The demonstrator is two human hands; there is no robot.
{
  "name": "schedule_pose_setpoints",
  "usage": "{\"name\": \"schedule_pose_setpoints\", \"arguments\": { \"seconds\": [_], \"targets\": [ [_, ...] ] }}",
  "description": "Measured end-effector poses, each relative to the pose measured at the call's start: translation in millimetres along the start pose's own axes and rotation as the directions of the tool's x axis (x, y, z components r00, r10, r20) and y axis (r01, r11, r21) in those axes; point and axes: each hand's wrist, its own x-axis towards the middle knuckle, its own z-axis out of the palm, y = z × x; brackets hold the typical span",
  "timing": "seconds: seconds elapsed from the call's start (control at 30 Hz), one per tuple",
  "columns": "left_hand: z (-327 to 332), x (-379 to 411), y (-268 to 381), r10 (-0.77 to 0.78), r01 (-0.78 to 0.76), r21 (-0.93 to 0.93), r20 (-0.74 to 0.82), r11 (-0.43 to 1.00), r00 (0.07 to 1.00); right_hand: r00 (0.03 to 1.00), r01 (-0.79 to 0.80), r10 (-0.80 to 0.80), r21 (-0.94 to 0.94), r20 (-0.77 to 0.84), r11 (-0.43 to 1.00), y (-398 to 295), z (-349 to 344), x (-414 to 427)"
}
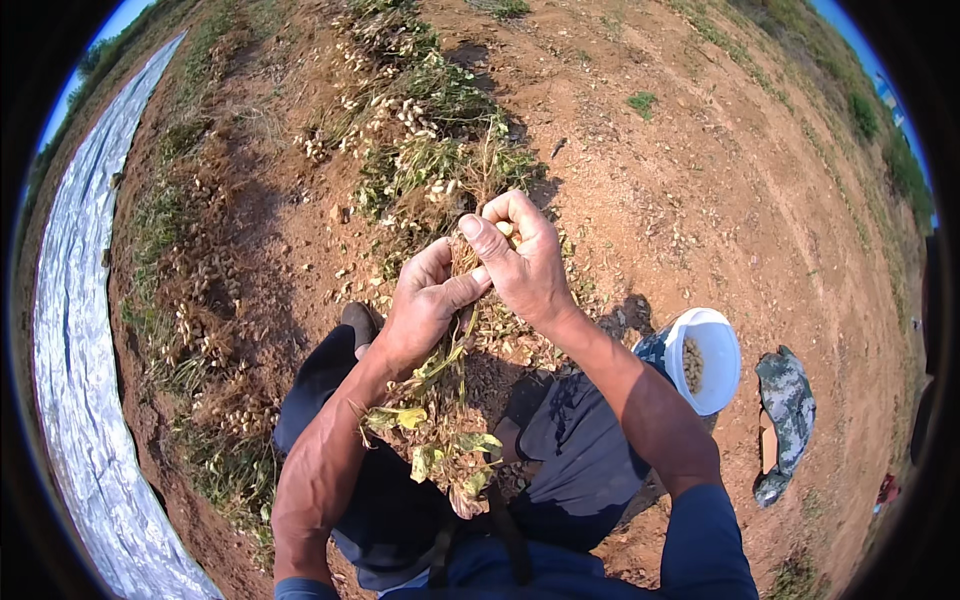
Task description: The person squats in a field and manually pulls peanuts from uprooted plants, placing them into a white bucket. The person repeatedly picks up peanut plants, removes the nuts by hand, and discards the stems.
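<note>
A peanut plant (450, 375) hangs roots-up from my left hand (435, 300), which is closed around its stems just below the roots. Yellowing leaves dangle between my knees. Close against it, my right hand (525, 262) pinches at the roots (465, 255), with pale peanut pods (507, 229) showing between thumb and curled fingers. How many pods it holds is hidden. To the right of my leg stands a white bucket (718, 360), tilted in view, with picked peanuts (691, 365) inside.
Pulled peanut plants (420, 127) with pods lie heaped ahead of me. Another row of them (202, 315) runs along my left, beside a long silvery sheet (82, 322). A camouflage cloth item (786, 412) rests on the reddish soil right of the bucket.
</note>
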Motion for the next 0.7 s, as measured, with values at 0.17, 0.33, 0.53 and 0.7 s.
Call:
{"name": "schedule_pose_setpoints", "arguments": {
  "seconds": [0.17, 0.33, 0.53, 0.7],
  "targets": [
    [0.2, -3.1, 3.8, -0.025, 0.028, -0.087, 0.038, 0.996, 0.999, 0.996, 0.033, -0.039, 0.065, 0.081, 0.997, 2.4, -3.9, 3.5],
    [0.4, -6.8, 8.0, -0.045, 0.057, -0.186, 0.072, 0.981, 0.996, 0.986, 0.107, -0.113, 0.058, 0.119, 0.993, 5.4, -5.5, 6.8],
    [-2.2, -4.9, 1.3, -0.002, 0.032, -0.281, 0.109, 0.959, 0.994, 0.996, -0.032, 0.016, 0.186, 0.087, 0.982, 8.3, -3.8, 5.0],
    [0.5, -3.6, -8.5, 0.062, -0.037, -0.348, 0.060, 0.937, 0.996, 0.995, -0.080, 0.095, 0.278, -0.039, 0.957, 15.6, 6.3, -1.1]
  ]
}}
